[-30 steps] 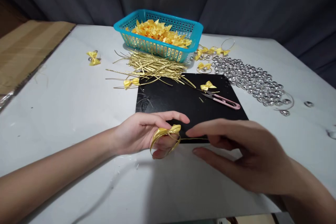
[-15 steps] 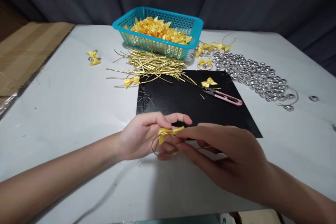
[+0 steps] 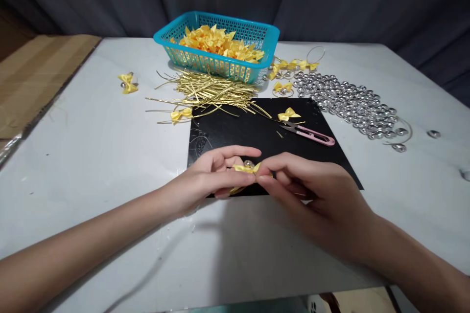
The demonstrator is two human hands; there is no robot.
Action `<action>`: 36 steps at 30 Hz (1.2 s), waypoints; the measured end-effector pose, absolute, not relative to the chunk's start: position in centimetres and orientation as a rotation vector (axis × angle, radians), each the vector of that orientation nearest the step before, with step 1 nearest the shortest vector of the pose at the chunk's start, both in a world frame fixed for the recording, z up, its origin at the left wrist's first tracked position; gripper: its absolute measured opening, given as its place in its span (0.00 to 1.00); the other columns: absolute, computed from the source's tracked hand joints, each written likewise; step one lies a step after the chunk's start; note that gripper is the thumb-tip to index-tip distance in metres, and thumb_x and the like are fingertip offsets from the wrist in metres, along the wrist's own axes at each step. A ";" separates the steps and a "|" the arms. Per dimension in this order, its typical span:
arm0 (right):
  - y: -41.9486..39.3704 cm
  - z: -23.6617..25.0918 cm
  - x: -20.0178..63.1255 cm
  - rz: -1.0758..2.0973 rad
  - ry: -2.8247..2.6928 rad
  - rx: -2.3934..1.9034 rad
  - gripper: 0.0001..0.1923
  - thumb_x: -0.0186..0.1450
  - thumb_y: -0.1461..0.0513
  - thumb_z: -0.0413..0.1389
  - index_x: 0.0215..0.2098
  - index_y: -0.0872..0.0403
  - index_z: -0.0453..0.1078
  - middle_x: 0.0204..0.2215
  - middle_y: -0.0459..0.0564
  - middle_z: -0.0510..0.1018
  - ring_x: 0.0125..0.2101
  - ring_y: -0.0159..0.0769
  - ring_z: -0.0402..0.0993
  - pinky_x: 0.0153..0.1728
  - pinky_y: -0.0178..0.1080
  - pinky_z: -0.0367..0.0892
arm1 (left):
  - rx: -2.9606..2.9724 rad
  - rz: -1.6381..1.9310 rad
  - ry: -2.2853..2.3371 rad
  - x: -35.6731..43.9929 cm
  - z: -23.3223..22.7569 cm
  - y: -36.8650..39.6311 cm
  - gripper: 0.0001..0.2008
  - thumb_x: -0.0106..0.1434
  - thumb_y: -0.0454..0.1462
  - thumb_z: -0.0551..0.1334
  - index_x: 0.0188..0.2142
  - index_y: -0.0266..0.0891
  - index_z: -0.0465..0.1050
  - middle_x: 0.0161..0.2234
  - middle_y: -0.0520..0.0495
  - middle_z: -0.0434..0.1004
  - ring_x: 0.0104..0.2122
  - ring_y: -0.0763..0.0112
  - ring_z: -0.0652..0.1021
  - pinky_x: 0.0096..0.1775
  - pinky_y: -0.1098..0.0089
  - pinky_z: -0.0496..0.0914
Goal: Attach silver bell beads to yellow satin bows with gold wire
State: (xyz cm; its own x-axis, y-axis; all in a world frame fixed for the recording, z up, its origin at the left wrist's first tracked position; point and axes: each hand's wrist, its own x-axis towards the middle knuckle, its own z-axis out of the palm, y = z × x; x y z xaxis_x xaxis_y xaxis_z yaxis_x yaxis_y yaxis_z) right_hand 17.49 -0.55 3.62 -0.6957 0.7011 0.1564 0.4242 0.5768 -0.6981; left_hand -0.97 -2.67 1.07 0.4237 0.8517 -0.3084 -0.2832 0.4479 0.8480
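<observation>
A yellow ribbon bow (image 3: 242, 168) is held between my hands over the front edge of the black mat (image 3: 235, 134). My left hand (image 3: 216, 173) pinches its left side, thumb across the front. At its right side, the thumb and forefinger of my right hand (image 3: 304, 181) are closed on the bow. A shiny silver bead (image 3: 249, 163) shows behind the bow's upper edge. The gold wire at the bow is mostly hidden by my fingers. Pink thread snips (image 3: 314, 136) lie on the mat beyond my right hand, by another yellow bow (image 3: 289, 114).
A blue basket (image 3: 216, 61) of yellow bows stands at the back, gold wire pieces (image 3: 216, 90) heaped before it. Silver beads (image 3: 348, 102) spread to the right. Finished-looking bows (image 3: 127, 83) lie left and beside the basket. Cardboard (image 3: 44, 78) covers the left edge.
The bow has been turned and raised slightly, so the bead now shows at its top. My left thumb has come down across it, and the wire loop is mostly out of sight.
</observation>
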 end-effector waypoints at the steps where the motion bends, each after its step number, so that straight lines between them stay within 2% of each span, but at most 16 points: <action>1: -0.5 3.6 17.5 0.904 -2.387 -0.919 0.06 0.66 0.65 0.49 0.32 0.55 0.65 0.15 0.38 0.56 0.16 0.23 0.51 0.17 0.30 0.50 | 0.853 0.854 0.884 -0.9 0.9 -2.8 0.18 0.55 0.35 0.65 0.46 0.38 0.69 0.21 0.58 0.60 0.18 0.82 0.58 0.20 0.76 0.51; 4: -0.4 3.3 17.7 0.920 -2.373 -0.914 0.04 0.66 0.65 0.49 0.33 0.55 0.64 0.15 0.37 0.52 0.16 0.22 0.49 0.17 0.29 0.48 | 1.011 0.920 0.994 -0.7 0.7 -3.2 0.12 0.59 0.37 0.61 0.44 0.41 0.68 0.26 0.56 0.66 0.21 0.80 0.63 0.24 0.76 0.57; 7: -0.2 3.1 17.8 0.927 -2.367 -0.916 0.05 0.66 0.64 0.49 0.33 0.56 0.64 0.16 0.37 0.50 0.16 0.22 0.48 0.18 0.28 0.47 | 1.256 0.864 1.103 -0.5 0.8 -3.6 0.11 0.60 0.40 0.60 0.42 0.40 0.71 0.30 0.52 0.70 0.25 0.77 0.67 0.26 0.75 0.59; 11: 0.1 3.1 17.7 0.960 -2.376 -0.968 0.06 0.66 0.62 0.49 0.32 0.56 0.65 0.16 0.37 0.51 0.16 0.22 0.48 0.17 0.28 0.47 | 1.467 0.767 1.150 -0.3 1.0 -3.5 0.12 0.63 0.41 0.57 0.32 0.36 0.76 0.28 0.49 0.71 0.26 0.74 0.68 0.27 0.74 0.59; 14: 0.5 3.4 17.8 1.045 -2.334 -1.059 0.07 0.65 0.61 0.50 0.31 0.56 0.65 0.16 0.38 0.52 0.16 0.22 0.49 0.17 0.28 0.47 | 1.371 0.760 1.172 -0.2 1.1 -3.3 0.12 0.62 0.40 0.57 0.31 0.35 0.76 0.26 0.50 0.71 0.24 0.75 0.66 0.25 0.74 0.59; 19: 1.5 5.2 18.9 1.481 -1.924 -1.212 0.06 0.62 0.59 0.50 0.32 0.53 0.66 0.13 0.38 0.51 0.14 0.24 0.44 0.13 0.29 0.41 | 1.228 0.758 1.223 -0.1 1.0 -3.3 0.13 0.61 0.43 0.59 0.31 0.36 0.75 0.22 0.53 0.68 0.20 0.78 0.62 0.22 0.76 0.56; 22: 2.1 6.5 19.9 1.819 -1.619 -1.101 0.04 0.57 0.63 0.49 0.28 0.52 0.65 0.12 0.39 0.49 0.14 0.24 0.43 0.14 0.30 0.43 | 1.183 0.730 1.261 0.0 1.1 -3.3 0.13 0.60 0.44 0.59 0.32 0.36 0.76 0.21 0.54 0.66 0.20 0.78 0.61 0.22 0.76 0.55; 25: 2.5 7.0 20.5 1.947 -1.470 -1.100 0.03 0.56 0.64 0.50 0.30 0.51 0.64 0.14 0.40 0.50 0.14 0.24 0.43 0.13 0.30 0.43 | 1.114 0.757 1.281 0.0 1.2 -3.2 0.13 0.59 0.43 0.61 0.32 0.35 0.76 0.20 0.53 0.66 0.21 0.77 0.64 0.23 0.75 0.58; 27: 2.4 6.9 20.2 1.844 -1.419 -1.183 0.04 0.58 0.63 0.53 0.33 0.50 0.64 0.15 0.39 0.50 0.13 0.23 0.42 0.11 0.28 0.42 | 1.065 0.792 1.273 0.1 1.3 -3.1 0.11 0.58 0.42 0.62 0.32 0.34 0.77 0.20 0.53 0.68 0.22 0.76 0.67 0.24 0.75 0.59; 29: 1.9 6.4 19.3 1.597 -1.364 -1.236 0.07 0.59 0.62 0.55 0.35 0.50 0.61 0.16 0.38 0.53 0.13 0.22 0.44 0.10 0.27 0.44 | 1.011 0.811 1.274 0.3 1.3 -3.1 0.10 0.56 0.40 0.65 0.31 0.34 0.77 0.20 0.52 0.70 0.21 0.77 0.68 0.24 0.76 0.60; 32: 0.3 5.1 17.2 1.231 -1.433 -1.281 0.10 0.59 0.62 0.57 0.35 0.51 0.59 0.19 0.39 0.64 0.11 0.22 0.54 0.10 0.28 0.49 | 0.918 0.844 1.277 0.5 1.4 -3.1 0.07 0.53 0.38 0.67 0.27 0.34 0.75 0.19 0.53 0.72 0.20 0.78 0.69 0.23 0.77 0.62; 34: -0.9 4.0 16.0 1.016 -1.591 -1.298 0.08 0.60 0.62 0.57 0.35 0.52 0.61 0.22 0.42 0.70 0.13 0.22 0.59 0.12 0.29 0.54 | 0.865 0.864 1.265 0.5 1.4 -3.2 0.07 0.51 0.36 0.68 0.25 0.33 0.74 0.19 0.53 0.73 0.20 0.78 0.71 0.24 0.77 0.64; 36: -1.8 3.1 15.4 0.774 -1.762 -1.264 0.04 0.60 0.63 0.57 0.33 0.53 0.65 0.22 0.42 0.72 0.15 0.22 0.62 0.16 0.29 0.58 | 0.836 0.876 1.236 0.3 1.4 -3.2 0.07 0.51 0.36 0.69 0.24 0.33 0.74 0.19 0.52 0.75 0.20 0.78 0.72 0.26 0.77 0.66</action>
State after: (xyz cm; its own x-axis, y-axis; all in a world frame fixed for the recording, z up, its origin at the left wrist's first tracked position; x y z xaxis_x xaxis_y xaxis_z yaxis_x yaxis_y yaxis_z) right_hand 15.42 -1.76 3.07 -0.1653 0.9509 0.2615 0.4507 0.3087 -0.8376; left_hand 0.28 -3.22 1.43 0.1119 0.8995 -0.4223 -0.1000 0.4330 0.8958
